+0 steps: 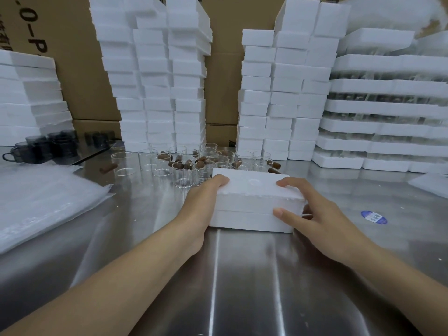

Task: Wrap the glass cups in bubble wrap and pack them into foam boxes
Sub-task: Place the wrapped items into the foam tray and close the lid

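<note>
A closed white foam box [252,202] sits on the steel table [242,275] in front of me, its lid on the base. My left hand [206,200] grips its left end, fingers curled over the top edge. My right hand [312,214] holds the right end, fingers on the lid and thumb against the front face. Just behind the box stand several clear glass cups [183,174] with brown handles [180,164] scattered among them. A stack of bubble wrap sheets [41,200] lies at the left.
Tall stacks of foam boxes [157,76] [286,93] rise at the back, with wide foam trays [388,110] at the right. Dark glass mugs [41,147] stand at the far left. A blue sticker [374,217] is on the table at the right. Cardboard cartons [225,69] form the backdrop.
</note>
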`<state>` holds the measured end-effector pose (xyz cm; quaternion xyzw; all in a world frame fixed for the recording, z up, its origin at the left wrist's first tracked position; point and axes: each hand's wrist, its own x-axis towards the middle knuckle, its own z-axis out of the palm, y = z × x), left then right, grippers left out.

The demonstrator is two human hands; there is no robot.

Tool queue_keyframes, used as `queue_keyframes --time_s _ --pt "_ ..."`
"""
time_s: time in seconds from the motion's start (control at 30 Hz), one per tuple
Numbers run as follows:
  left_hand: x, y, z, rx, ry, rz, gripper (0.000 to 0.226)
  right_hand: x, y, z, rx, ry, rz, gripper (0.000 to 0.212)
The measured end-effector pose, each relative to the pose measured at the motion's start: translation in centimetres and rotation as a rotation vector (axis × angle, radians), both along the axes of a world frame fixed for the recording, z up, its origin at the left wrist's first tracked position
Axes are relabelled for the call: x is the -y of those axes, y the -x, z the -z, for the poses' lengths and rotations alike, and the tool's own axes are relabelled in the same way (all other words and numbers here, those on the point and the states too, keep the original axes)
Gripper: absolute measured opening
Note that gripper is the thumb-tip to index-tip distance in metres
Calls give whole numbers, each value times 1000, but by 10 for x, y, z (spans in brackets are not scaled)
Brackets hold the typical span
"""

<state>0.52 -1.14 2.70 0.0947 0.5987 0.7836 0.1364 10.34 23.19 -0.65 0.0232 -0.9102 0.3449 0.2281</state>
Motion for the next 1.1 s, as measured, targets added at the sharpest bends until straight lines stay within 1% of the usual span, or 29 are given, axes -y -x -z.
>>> queue_keyframes --time_s 0.03,0.07,0.1,0.17,0.27,0.3,0.4,0.43,0.53,0.57,0.67,0.77,0.83,0.97,1.0,1.03,1.1 --pt "0 0 2 47 -11 23 25 -1 -1 0 -4 10 9 59" --pt "-7 0 0 44 64 86 15 -2 -1 0 -9 17 20 60" --pt "-11 -7 -6 42 131 46 16 -2 -1 1 -17 16 30 60" --pt "-6 -3 5 -9 117 27 23 -3 -2 1 -31 9 42 61" --pt "-6 4 3 23 95 1 47 -1 -1 1 -35 7 36 62" --pt "-5 7 4 39 89 -9 46 -1 0 1 -29 1 30 61" --pt "-3 10 7 31 90 -8 21 1 -2 0 -14 0 7 62" --pt "-2 11 8 26 95 -5 22 2 -2 0 -12 -2 3 63" --pt "-2 12 8 8 99 6 46 3 -3 -1 -24 -26 1 66" --pt "-2 13 8 9 101 7 51 2 -4 -2 -29 -46 5 66" --pt "-1 15 8 29 85 -16 46 2 -5 -1 -36 -97 7 70" --pt "1 17 6 74 81 -54 41 1 -6 -1 -53 -89 -11 80" --pt "2 19 5 84 77 -64 39 0 -6 -3 -43 -58 -30 87" --pt "5 25 4 83 89 -51 46 6 -7 -9 17 55 -77 93" --pt "6 26 3 80 88 -47 42 7 -8 -9 16 77 -81 92" --pt "7 27 2 79 81 -42 34 9 -8 -10 6 92 -82 89" --pt "8 27 1 85 56 -33 9 11 -9 -13 -10 116 -71 88"
